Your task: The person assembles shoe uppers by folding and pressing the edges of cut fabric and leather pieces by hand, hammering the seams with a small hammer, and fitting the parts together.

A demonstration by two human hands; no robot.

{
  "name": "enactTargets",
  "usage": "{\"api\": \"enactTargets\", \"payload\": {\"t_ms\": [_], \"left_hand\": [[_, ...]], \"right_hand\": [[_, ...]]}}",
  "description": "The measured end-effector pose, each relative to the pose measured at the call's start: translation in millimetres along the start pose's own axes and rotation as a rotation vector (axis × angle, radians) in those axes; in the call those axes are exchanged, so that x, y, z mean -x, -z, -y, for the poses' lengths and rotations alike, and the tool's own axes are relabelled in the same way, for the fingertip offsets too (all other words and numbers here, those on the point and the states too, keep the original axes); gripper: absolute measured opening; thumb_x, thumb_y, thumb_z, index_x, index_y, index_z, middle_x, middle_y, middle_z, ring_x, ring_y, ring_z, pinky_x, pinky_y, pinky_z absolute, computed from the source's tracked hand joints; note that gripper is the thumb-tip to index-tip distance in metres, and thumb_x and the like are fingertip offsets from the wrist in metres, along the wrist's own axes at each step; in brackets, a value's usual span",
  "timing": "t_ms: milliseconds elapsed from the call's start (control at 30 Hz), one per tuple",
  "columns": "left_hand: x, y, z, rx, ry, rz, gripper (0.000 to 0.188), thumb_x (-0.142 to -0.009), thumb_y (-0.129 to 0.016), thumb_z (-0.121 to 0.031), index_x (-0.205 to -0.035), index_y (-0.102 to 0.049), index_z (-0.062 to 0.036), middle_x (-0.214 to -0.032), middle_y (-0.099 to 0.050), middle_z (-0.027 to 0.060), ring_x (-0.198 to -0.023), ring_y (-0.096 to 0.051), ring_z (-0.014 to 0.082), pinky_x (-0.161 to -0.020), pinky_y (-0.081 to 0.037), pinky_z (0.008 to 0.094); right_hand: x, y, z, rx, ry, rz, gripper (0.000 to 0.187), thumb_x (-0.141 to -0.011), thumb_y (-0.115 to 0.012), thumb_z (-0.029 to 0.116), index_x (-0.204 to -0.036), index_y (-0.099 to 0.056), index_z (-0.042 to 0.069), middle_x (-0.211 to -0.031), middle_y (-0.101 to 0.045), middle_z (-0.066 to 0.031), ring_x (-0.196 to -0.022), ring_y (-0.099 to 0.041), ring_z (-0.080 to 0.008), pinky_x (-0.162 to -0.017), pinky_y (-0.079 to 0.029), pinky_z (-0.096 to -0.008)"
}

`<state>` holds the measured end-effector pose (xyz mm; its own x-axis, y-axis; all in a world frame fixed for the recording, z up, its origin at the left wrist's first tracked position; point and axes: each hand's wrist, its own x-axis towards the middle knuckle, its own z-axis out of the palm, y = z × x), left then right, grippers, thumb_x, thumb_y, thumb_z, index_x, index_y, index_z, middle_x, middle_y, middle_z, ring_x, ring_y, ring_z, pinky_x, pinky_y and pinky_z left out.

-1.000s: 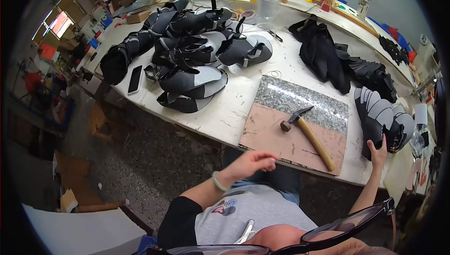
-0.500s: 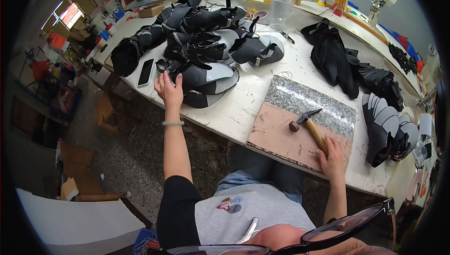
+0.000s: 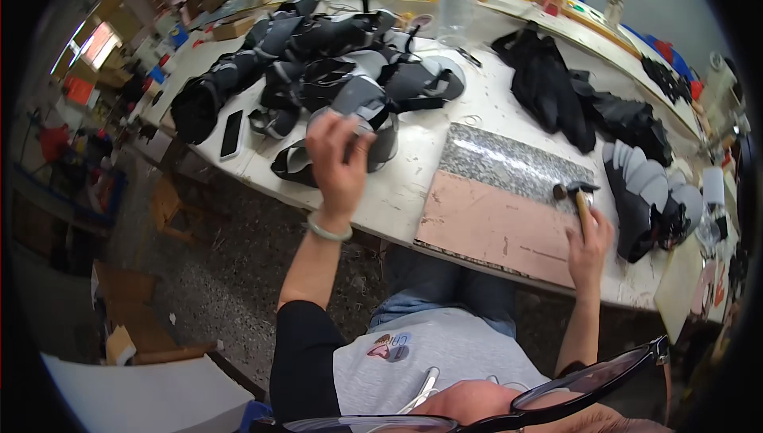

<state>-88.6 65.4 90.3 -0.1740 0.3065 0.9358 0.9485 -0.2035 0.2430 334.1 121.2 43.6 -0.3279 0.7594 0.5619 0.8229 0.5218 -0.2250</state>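
Note:
My left hand (image 3: 340, 156) is raised over the table's near edge, fingers curled round a grey-and-black shoe upper (image 3: 359, 99); blur and the hand itself hide part of the grip. Beneath it, another shoe upper (image 3: 385, 145) lies on the tabletop. My right hand (image 3: 592, 244) is closed round the wooden handle of a hammer (image 3: 584, 210), at the right side of a speckled stone slab (image 3: 509, 151). A pinkish board (image 3: 485, 210) covers the slab's near part.
Heaped black-and-grey uppers (image 3: 274, 43) spread over the left of the white table (image 3: 381, 209), beside a phone (image 3: 231, 134). Black pieces (image 3: 544, 87) lie far right, stacked grey-and-black uppers (image 3: 636, 194) nearer. Bottles and a clear container (image 3: 455, 21) stand behind.
My left hand has lifted a shoe upper off the near pile and moved right with it. My right hand has taken up the hammer and shifted it to the board's right side.

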Motion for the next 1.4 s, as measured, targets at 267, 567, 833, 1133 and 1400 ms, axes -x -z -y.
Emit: {"api": "enactTargets", "payload": {"t_ms": [267, 567, 833, 1133, 1400], "left_hand": [[99, -42, -114, 0.610, -0.069, 0.306, 0.072, -0.073, -0.079, -0.019, -0.131, -0.039, -0.0051, -0.122, -0.047, 0.0154, -0.118, -0.047, 0.0365, -0.104, -0.032, 0.0509], [87, -12, -77, 0.154, 0.092, 0.712, 0.057, -0.071, -0.077, -0.031, -0.119, -0.057, -0.0061, -0.124, -0.055, 0.0096, -0.124, -0.041, 0.0322, -0.103, -0.026, 0.0477], [21, -19, -40, 0.424, 0.052, 0.687, 0.030, -0.070, -0.075, -0.011, -0.099, -0.066, -0.0111, -0.091, -0.065, 0.0032, -0.092, -0.058, 0.0214, -0.095, -0.029, 0.0480], [-146, 24, 31, 0.221, -0.093, 0.466, 0.027, -0.077, -0.074, -0.007, -0.100, -0.062, -0.0011, -0.092, -0.061, 0.0077, -0.085, -0.059, 0.0190, -0.078, -0.047, 0.0289], [10, 61, 124, -0.309, -0.018, 1.100, 0.049, -0.069, -0.074, -0.011, -0.115, -0.055, -0.0068, -0.117, -0.054, 0.0114, -0.124, -0.037, 0.0332, -0.105, -0.021, 0.0574]], "right_hand": [[-33, -43, 127, -0.866, 0.097, 0.270, 0.033, -0.082, -0.069, 0.018, -0.107, -0.060, -0.002, -0.110, -0.060, -0.0166, -0.102, -0.057, -0.0283, -0.087, -0.046, -0.0353], [-19, -26, 101, -1.462, -0.440, 0.448, 0.024, -0.087, -0.062, 0.011, -0.107, -0.061, -0.003, -0.095, -0.063, -0.0010, -0.084, -0.054, -0.0070, -0.076, -0.044, -0.0215], [-20, 37, 47, -1.593, -0.436, 0.015, 0.043, -0.078, -0.062, 0.007, -0.115, -0.052, -0.012, -0.110, -0.061, -0.0138, -0.100, -0.057, -0.0171, -0.093, -0.040, -0.0284], [2, 45, 53, -1.264, -0.419, 0.154, 0.040, -0.078, -0.064, 0.003, -0.114, -0.055, -0.012, -0.105, -0.062, -0.0103, -0.092, -0.057, -0.0128, -0.084, -0.043, -0.0236], [-28, 17, 102, -1.121, -0.064, 0.292, 0.022, -0.077, -0.071, 0.007, -0.093, -0.059, -0.003, -0.073, -0.061, -0.0090, -0.063, -0.058, -0.0152, -0.057, -0.044, -0.0264]]}}
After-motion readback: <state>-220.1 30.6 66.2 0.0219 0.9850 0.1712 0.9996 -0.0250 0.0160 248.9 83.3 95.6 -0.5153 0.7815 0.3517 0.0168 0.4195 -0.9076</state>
